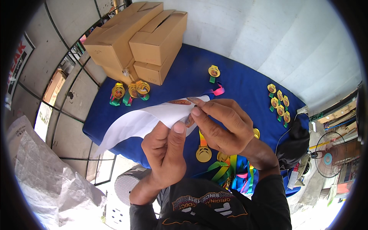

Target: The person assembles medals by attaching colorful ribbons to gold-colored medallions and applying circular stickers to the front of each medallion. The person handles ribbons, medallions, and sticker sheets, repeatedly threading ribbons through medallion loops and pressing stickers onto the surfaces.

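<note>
A curling white sheet [132, 122] with orange-brown printed stickers [179, 102] is held up over the table. My left hand [165, 153] is closed on its near edge, thumb on top. At the sheet's right end, the thumb and fingers of my right hand [226, 122] pinch a small round sticker [189, 121], partly hidden by the fingers. I cannot tell whether it is fully off the sheet. Below my right hand lies a gold medal [203, 154] with a plain front. Beside it is a heap of multicoloured ribbons [234, 174].
The table has a blue cloth [245, 76]. Cardboard boxes [153, 44] are stacked at the back left, with a few medals [132, 90] before them. One medal [214, 71] lies at the back, and several medals [280, 102] stand in rows at right. A fan [327, 158] is beyond.
</note>
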### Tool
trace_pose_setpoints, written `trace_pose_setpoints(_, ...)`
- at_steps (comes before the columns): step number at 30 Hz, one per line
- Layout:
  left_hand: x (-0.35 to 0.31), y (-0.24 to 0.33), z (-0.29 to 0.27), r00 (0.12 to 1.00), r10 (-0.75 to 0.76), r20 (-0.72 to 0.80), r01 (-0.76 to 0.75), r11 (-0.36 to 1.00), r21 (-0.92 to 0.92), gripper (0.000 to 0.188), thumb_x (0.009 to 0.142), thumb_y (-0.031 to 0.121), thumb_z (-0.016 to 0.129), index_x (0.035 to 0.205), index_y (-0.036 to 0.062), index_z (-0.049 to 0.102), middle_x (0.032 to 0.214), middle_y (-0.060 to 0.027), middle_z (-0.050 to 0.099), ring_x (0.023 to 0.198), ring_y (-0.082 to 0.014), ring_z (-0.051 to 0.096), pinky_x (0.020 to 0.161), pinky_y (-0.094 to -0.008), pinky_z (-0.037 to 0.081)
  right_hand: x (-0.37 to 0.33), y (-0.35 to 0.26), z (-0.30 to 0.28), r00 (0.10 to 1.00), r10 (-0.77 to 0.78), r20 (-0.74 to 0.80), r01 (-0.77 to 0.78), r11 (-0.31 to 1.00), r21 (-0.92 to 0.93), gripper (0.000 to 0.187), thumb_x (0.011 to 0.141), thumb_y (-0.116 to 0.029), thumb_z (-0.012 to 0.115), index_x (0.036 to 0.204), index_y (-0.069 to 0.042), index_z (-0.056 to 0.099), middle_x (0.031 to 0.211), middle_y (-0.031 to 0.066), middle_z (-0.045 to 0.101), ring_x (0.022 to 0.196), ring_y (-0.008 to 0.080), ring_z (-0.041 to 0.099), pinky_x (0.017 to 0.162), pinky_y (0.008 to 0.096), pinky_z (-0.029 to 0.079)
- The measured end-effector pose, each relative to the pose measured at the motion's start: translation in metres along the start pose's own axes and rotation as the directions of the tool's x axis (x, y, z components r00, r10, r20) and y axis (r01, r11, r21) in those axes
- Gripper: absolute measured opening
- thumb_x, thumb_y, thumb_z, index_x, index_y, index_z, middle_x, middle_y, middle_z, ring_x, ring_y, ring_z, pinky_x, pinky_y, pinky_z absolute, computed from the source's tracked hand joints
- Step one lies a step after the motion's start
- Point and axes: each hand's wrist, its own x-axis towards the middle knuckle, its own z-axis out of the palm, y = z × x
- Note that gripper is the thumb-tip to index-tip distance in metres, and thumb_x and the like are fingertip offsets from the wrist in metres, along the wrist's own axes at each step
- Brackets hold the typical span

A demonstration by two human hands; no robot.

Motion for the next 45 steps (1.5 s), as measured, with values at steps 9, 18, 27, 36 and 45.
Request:
trace_pose_setpoints(9,-0.002,0.004,0.004,1.000,0.021,0.023,-0.023,0.997,0.072,0.035,0.107,0.022,0.058,0.123,-0.0077,0.065,0.113,-0.0097,0.071,0.102,-0.0129,0.061,0.094,-0.0281,0.046,-0.004,-0.005,-0.002,1.000,0.017,-0.023,-0.017,1.000,-0.012,0.036,0.073,0.008,0.081,0.109,0.006,0.075,0.109,0.0177,0.068,0.084,0.0277,0.070,0.065,0.0307,0.061)
trace_pose_setpoints(18,-0.004,0.002,0.006,1.000,0.018,0.010,-0.018,0.999,0.031,0.033,0.107,0.019,0.057,0.123,-0.0081,0.065,0.113,-0.0104,0.071,0.103,-0.0131,0.061,0.095,-0.0283,0.047,-0.010,-0.007,0.001,0.999,0.032,-0.036,-0.033,0.999,-0.038,0.039,0.071,0.011,0.080,0.109,0.006,0.075,0.110,0.0176,0.067,0.088,0.0290,0.069,0.068,0.0311,0.061)
trace_pose_setpoints(27,-0.002,-0.002,0.006,0.999,0.034,-0.002,-0.034,0.999,-0.005,0.031,0.107,0.018,0.057,0.123,-0.0079,0.066,0.113,-0.0109,0.071,0.103,-0.0124,0.062,0.094,-0.0279,0.047,-0.012,-0.005,0.001,0.999,0.030,-0.032,-0.031,0.999,-0.020,0.037,0.071,0.010,0.081,0.108,0.005,0.076,0.109,0.0174,0.067,0.088,0.0287,0.070,0.068,0.0312,0.061)
trace_pose_setpoints(36,-0.003,0.002,0.003,0.999,0.026,0.047,-0.029,0.998,0.056,0.030,0.108,0.015,0.054,0.124,-0.0085,0.064,0.114,-0.0116,0.072,0.103,-0.0132,0.063,0.094,-0.0276,0.048,-0.010,-0.004,-0.002,1.000,-0.012,-0.027,0.011,1.000,-0.011,0.038,0.071,0.004,0.080,0.108,0.000,0.076,0.108,0.0146,0.065,0.084,0.0261,0.069,0.066,0.0295,0.061)
trace_pose_setpoints(45,-0.002,0.005,0.000,0.998,0.000,0.060,-0.006,0.995,0.095,0.029,0.108,0.016,0.055,0.123,-0.0069,0.065,0.110,-0.0102,0.073,0.100,-0.0124,0.063,0.091,-0.0268,0.049,-0.006,-0.006,-0.004,1.000,-0.017,0.020,0.018,1.000,-0.024,0.036,0.068,0.006,0.081,0.104,0.001,0.078,0.102,0.0141,0.066,0.079,0.0258,0.071,0.061,0.0286,0.062)
